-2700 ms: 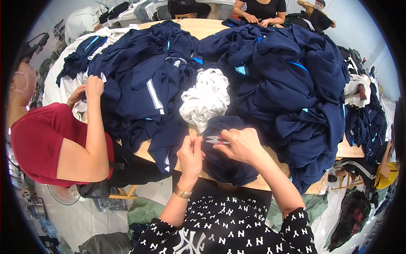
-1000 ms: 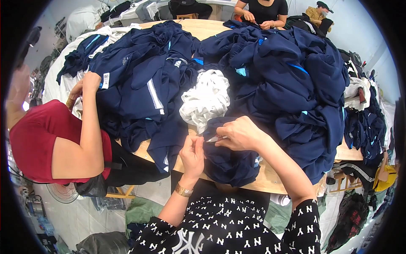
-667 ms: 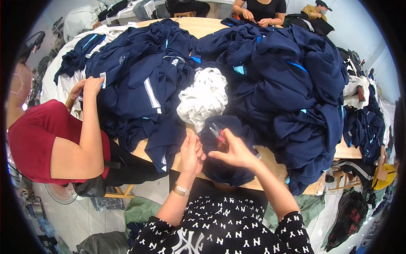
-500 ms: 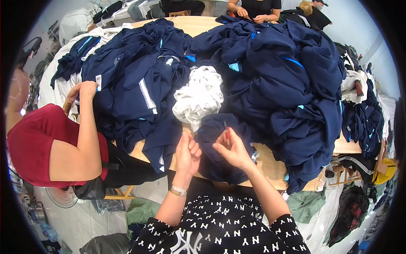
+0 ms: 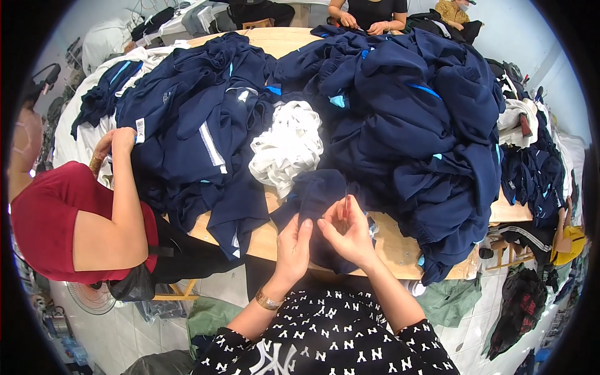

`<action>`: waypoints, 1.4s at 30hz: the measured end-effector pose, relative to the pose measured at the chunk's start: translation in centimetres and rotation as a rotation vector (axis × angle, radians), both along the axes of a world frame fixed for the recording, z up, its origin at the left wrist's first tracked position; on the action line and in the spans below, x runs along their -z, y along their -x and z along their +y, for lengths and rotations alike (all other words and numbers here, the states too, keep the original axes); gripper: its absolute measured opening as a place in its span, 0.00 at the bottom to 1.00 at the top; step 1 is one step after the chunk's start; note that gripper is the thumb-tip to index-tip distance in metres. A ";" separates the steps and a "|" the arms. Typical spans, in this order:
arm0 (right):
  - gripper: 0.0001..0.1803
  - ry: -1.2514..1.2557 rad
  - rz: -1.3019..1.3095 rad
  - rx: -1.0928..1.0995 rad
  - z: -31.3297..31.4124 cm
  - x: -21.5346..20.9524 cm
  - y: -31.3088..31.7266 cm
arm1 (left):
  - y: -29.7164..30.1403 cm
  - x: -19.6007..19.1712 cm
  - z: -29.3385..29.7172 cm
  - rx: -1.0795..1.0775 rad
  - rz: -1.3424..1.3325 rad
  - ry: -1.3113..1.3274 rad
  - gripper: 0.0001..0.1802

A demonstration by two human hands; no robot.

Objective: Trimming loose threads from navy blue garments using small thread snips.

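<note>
1. Fabric of my black top (image 5: 337,340), patterned in white, fills the lower centre of the frame; a gold-coloured band (image 5: 269,300) circles my left wrist.
2. My left hand (image 5: 292,247), just below the frame's centre, has its thumb and fingers pressed together, pinching an edge of a dark navy garment (image 5: 317,189).
3. My right hand (image 5: 351,236) is just beside it on the right, its fingers curled around red-handled snips (image 5: 348,203) that point upward. My thumb reaches toward my left hand; I cannot tell whether its tip touches the cloth.
4. That garment lies bunched around and beneath my hands, at the near edge of a pale wooden surface (image 5: 397,253).
5. Just beyond it, near the middle of the frame, I see a tangled pile of white strips (image 5: 287,147).
6. On the left of the pile spreads a heap of navy clothes (image 5: 181,125), with a white band showing on it; on the right rises a bulkier navy heap (image 5: 409,125) with bright blue patches.
7. At the left of the frame, a co-worker in a red top (image 5: 47,219) has both hands at the left heap's edge, by a white label (image 5: 140,130).
8. Along the upper edge, a person in a black top (image 5: 369,12) handles dark cloth.
</note>
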State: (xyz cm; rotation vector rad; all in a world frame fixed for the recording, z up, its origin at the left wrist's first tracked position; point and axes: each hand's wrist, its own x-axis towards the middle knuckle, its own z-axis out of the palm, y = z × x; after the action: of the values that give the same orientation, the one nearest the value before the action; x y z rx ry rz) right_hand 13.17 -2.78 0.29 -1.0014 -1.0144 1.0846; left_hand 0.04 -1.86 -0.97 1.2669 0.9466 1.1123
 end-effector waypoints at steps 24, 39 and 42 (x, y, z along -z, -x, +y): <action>0.18 -0.079 -0.480 -0.107 0.5 -2.6 -1.8 | 1.8 -2.0 3.2 0.349 0.030 0.154 0.09; 0.14 -0.080 -0.345 -0.018 0.7 -2.8 -1.8 | 1.8 -1.4 3.9 0.397 -0.088 0.172 0.17; 0.14 -0.098 -0.465 -0.021 0.1 -3.8 -1.7 | 1.5 -1.9 4.0 0.389 -0.074 0.075 0.18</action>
State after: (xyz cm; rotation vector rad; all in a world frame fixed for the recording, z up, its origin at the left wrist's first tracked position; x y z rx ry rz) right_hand 14.92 -2.72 4.05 -1.1928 -1.4395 0.8239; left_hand -1.51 2.11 0.88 1.2725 0.6439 0.8048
